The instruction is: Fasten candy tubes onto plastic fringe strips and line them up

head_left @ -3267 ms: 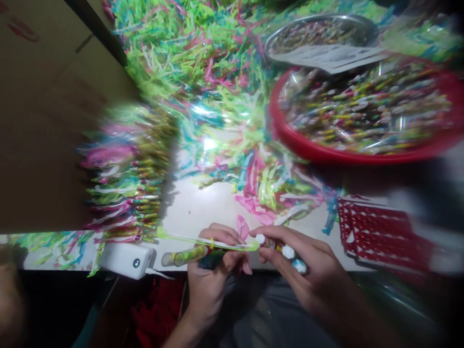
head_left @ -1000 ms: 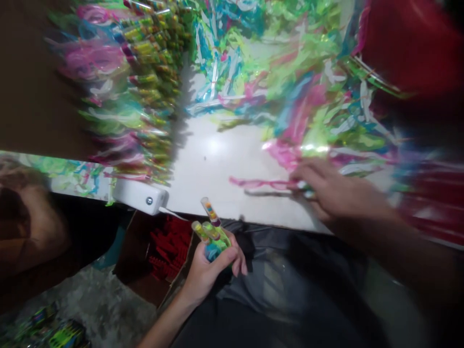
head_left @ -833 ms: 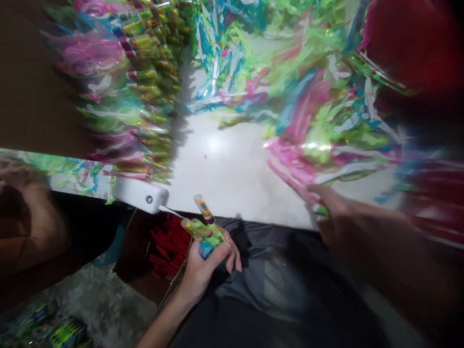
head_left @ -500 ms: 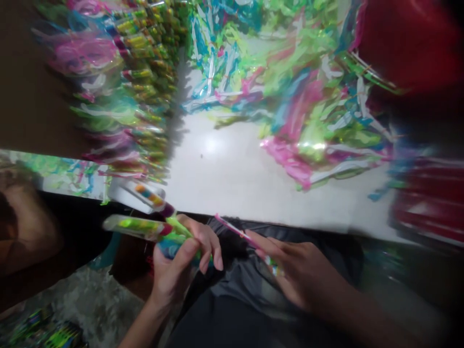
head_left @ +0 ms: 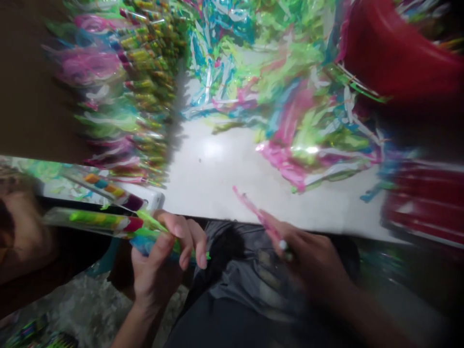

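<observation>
My left hand (head_left: pixel 157 261) is shut around a bundle of transparent tubes with coloured filling, wrapped in green and blue cellophane. The two tubes stick out to the left: one holds green and yellow filling (head_left: pixel 92 221), the other orange, teal and yellow (head_left: pixel 105 189). My right hand (head_left: pixel 304 261), blurred, pinches a pink cellophane strip (head_left: pixel 257 212) over my lap. A small white-tipped item (head_left: pixel 283 245) shows between its fingers, but the blur hides its shape.
A white tabletop (head_left: pixel 217 169) holds a heap of shredded cellophane (head_left: pixel 290 96) and a fringed bunch of strung tubes (head_left: pixel 126 96). A red basin (head_left: pixel 398 53) and red lattice (head_left: pixel 424 203) lie right. A white power bank (head_left: pixel 154 197) sits at the table edge.
My right hand has come back from over the table to my lap with the pink strip. My left hand has shifted left, and the tubes now lie nearly sideways.
</observation>
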